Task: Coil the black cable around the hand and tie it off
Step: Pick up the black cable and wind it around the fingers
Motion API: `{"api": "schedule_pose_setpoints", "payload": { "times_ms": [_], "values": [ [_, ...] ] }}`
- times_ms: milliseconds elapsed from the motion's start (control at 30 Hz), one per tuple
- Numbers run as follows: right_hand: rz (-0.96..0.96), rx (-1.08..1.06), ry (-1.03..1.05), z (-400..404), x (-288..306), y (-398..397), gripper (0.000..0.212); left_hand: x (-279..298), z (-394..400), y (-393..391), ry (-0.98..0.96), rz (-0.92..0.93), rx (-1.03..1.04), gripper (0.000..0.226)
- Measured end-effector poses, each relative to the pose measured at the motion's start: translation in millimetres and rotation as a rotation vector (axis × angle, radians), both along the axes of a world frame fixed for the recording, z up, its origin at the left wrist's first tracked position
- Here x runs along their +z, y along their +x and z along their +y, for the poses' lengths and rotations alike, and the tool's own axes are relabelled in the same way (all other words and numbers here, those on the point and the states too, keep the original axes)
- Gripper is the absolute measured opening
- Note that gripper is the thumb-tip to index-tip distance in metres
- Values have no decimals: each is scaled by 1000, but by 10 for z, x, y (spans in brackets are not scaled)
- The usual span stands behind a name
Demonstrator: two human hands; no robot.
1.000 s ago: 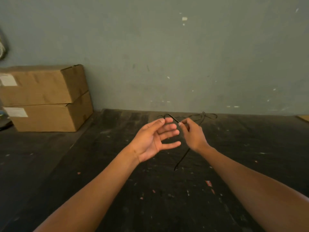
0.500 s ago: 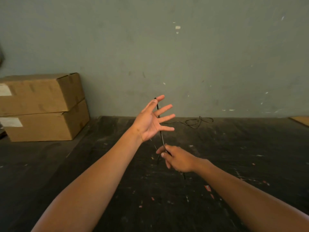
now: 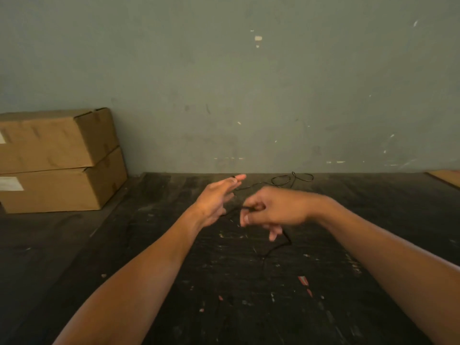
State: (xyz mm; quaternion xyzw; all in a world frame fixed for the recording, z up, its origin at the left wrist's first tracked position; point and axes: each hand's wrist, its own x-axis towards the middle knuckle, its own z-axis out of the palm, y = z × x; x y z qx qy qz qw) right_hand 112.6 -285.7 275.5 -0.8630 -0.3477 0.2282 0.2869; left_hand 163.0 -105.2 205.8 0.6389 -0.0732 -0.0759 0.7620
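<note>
A thin black cable [image 3: 282, 181] lies in loose loops on the dark table near the wall. A strand runs from there to my left hand [image 3: 216, 202], which is held flat with fingers extended; the cable crosses a fingertip. My right hand [image 3: 271, 210] is just right of it, fingers pinched on the cable. A free length of cable hangs below my right hand and trails down over the table. Both hands are blurred by motion.
Two stacked cardboard boxes [image 3: 57, 158] stand at the left against the grey-green wall. The dark, scuffed table [image 3: 249, 295] carries small paint flecks. A brown board corner [image 3: 445, 179] shows at the far right edge.
My left hand has dropped and flattened, turning edge-on. My right hand has moved up and right from below the left palm, carrying the cable with it.
</note>
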Motion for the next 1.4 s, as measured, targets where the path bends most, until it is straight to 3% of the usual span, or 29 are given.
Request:
{"api": "schedule_pose_setpoints", "payload": {
  "times_ms": [133,400,567,900,1167,1400],
  "values": [
    [-368,-164,79,-78,360,131,21,-181,-31,-84,33,26,-72,38],
    [-468,-330,262,-156,305,373,20,-208,-77,-342,-272,43,-344,35],
    [-444,-369,303,-209,191,466,13,-118,-117,-470,-237,67,-402,30],
    [-308,-523,334,-385,-719,440,24,458,-175,-514,-439,-47,-603,30],
    [-93,-332,282,-9,-1090,165,30,548,-172,-307,-410,-67,-458,35],
    [-91,-152,213,166,-882,-59,26,352,-91,-120,-370,-57,-261,35]
  ]
}}
